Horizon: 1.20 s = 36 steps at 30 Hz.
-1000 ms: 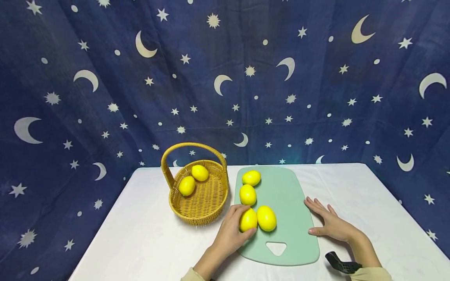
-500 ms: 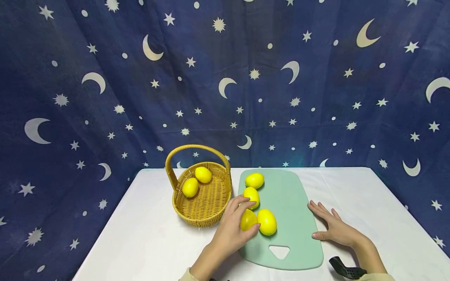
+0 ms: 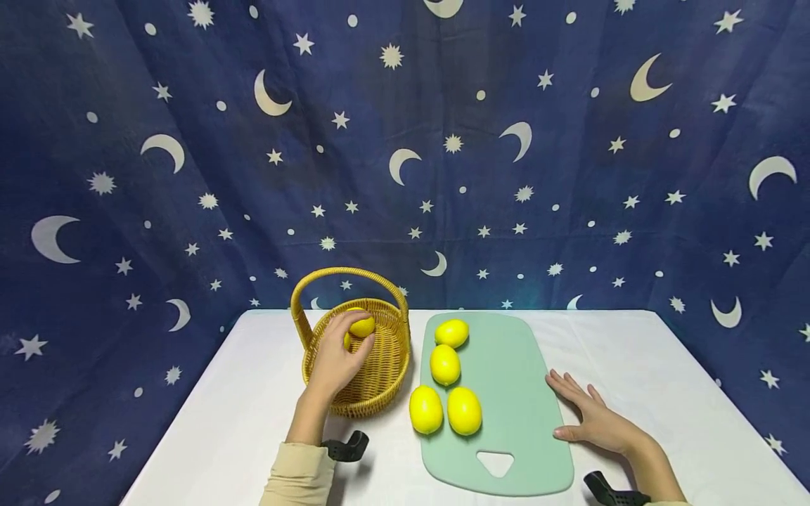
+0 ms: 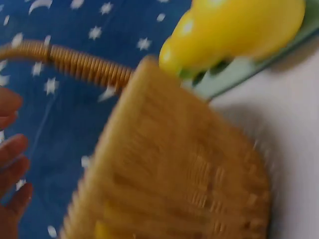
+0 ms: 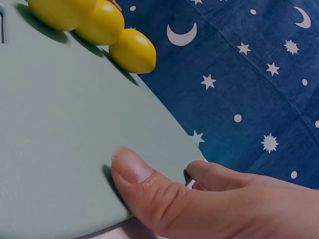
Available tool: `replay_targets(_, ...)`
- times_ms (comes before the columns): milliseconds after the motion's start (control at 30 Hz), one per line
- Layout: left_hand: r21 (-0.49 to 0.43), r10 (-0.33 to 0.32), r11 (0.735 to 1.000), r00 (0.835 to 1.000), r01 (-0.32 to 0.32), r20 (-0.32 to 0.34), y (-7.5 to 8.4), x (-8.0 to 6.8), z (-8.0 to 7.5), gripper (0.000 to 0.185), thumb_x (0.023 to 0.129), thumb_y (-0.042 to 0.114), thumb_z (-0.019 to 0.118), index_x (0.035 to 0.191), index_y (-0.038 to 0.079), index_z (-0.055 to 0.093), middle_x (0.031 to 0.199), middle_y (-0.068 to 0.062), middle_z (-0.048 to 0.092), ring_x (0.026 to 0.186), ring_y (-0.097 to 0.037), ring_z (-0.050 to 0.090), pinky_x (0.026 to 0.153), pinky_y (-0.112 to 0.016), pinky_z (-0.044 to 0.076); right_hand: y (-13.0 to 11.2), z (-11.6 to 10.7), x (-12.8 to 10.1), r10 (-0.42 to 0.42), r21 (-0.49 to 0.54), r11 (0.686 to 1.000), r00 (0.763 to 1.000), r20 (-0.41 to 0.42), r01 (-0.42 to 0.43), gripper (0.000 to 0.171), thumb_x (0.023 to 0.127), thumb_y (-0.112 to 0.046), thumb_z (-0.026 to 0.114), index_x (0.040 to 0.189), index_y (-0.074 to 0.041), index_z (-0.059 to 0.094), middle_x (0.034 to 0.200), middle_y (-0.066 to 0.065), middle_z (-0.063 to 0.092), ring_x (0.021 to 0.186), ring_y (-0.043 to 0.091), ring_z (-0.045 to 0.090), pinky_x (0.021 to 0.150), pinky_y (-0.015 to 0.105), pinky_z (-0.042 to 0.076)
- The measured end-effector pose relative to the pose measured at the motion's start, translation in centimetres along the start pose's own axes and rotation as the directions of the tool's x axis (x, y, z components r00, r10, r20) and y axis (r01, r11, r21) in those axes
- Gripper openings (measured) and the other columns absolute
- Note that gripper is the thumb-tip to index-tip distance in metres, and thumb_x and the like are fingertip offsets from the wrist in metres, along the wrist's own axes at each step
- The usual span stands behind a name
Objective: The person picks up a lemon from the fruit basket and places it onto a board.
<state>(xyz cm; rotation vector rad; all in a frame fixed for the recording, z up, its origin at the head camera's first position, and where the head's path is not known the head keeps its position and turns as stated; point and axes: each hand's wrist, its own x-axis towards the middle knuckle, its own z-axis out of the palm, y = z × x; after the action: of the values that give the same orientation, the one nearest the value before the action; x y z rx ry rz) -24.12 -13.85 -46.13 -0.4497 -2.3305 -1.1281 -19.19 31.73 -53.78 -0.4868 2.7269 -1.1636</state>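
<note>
Reaching into basket [image 3: 380, 365], left hand [image 3: 334, 360] curls round lemon [image 3: 363, 327]: light, smooth, probably slippery; cup its middle. Right hand [image 3: 595, 420] flat, fingers straight, on board [image 3: 512, 393].

The head view looks forward and down from the near edge of the desk [image 3: 253, 422], taking in the whole top and the starred backdrop [image 3: 405, 176]. The left wrist view sits very close, blurred, facing the basket [image 4: 164, 179] wall at 12 o'clock. The right wrist view skims low over the cutting board [image 5: 60, 149]. All three share the lemons [image 3: 446, 364] on the board.
</note>
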Motion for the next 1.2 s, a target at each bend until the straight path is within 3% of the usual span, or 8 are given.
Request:
replay_targets(133, 0.093, -0.15, 0.986, 0.984, 0.14, 0.101, -2.4, -0.1, -0.7, 0.047, 0.084, 0.025, 0.07, 0.128, 0.015, 0.056, 0.132, -0.011, 0.054, 0.127, -0.031, 0.046, 0.107, -0.052, 0.036, 0.0, 0.1, 0.1, 0.009, -0.008, 1.0, 1.0, -0.001, -0.009, 0.096, 0.07, -0.038, 0.078, 0.147, -0.005, 0.031, 0.154, 0.027, 0.019, 0.141, 0.048, 0.003, 0.11, 0.063, -0.017)
replay_targets(267, 0.177, -0.218, 0.967, 0.958, 0.186, 0.186, -3.6, -0.3, -0.8, 0.054, 0.085, 0.029, 0.069, 0.132, 0.01, 0.052, 0.139, -0.017, 0.047, 0.131, -0.036, 0.041, 0.109, -0.055, 0.033, -0.2, -0.1, 0.0, 0.02, 0.0, 1.0, 1.0, -0.005, -0.02, 0.096, 0.069, -0.038, 0.078, 0.147, -0.004, 0.032, 0.154, 0.028, 0.019, 0.14, 0.051, 0.004, 0.11, 0.062, -0.018)
replay_targets(467, 0.281, -0.27, 0.937, 0.941, 0.208, 0.203, -4.1, -0.4, -0.5, 0.052, 0.084, 0.023, 0.07, 0.13, 0.003, 0.054, 0.137, -0.021, 0.047, 0.13, -0.04, 0.041, 0.11, -0.054, 0.032, -0.4, -0.1, 0.0, 0.032, -0.001, 0.999, 0.999, 0.009, -0.032, 0.097, 0.069, -0.038, 0.079, 0.147, -0.004, 0.032, 0.154, 0.028, 0.018, 0.139, 0.053, 0.004, 0.11, 0.063, -0.018)
replay_targets(600, 0.324, -0.334, 0.911, 0.918, 0.257, 0.212, -4.1, -0.4, -0.4, 0.053, 0.082, 0.018, 0.072, 0.131, 0.005, 0.055, 0.141, -0.021, 0.044, 0.134, -0.041, 0.036, 0.111, -0.055, 0.03, -0.4, 0.0, 0.0, 0.047, -0.008, 0.999, 0.999, 0.015, -0.047, 0.098, 0.069, -0.039, 0.079, 0.147, -0.005, 0.032, 0.154, 0.027, 0.018, 0.14, 0.052, 0.003, 0.111, 0.06, -0.02)
replay_targets(833, 0.38, -0.344, 0.89, 0.917, 0.251, 0.201, -4.2, -0.3, -0.2, 0.057, 0.08, 0.01, 0.073, 0.133, 0.002, 0.053, 0.139, -0.021, 0.045, 0.132, -0.04, 0.036, 0.111, -0.053, 0.031, -0.4, 0.0, 0.1, 0.036, -0.018, 0.999, 0.999, 0.007, -0.036, 0.098, 0.069, -0.041, 0.078, 0.148, -0.005, 0.031, 0.154, 0.027, 0.018, 0.141, 0.049, 0.003, 0.112, 0.057, -0.02)
replay_targets(1200, 0.4, -0.394, 0.871, 0.891, 0.284, 0.227, -4.0, -0.2, 0.0, 0.064, 0.08, 0.02, 0.075, 0.136, 0.003, 0.051, 0.139, -0.022, 0.042, 0.126, -0.042, 0.045, 0.104, -0.054, 0.039, -0.4, -0.2, 0.1, 0.027, -0.031, 0.999, 1.0, 0.011, -0.027, 0.099, 0.069, -0.039, 0.079, 0.147, -0.003, 0.031, 0.154, 0.027, 0.018, 0.14, 0.053, 0.003, 0.11, 0.063, -0.017)
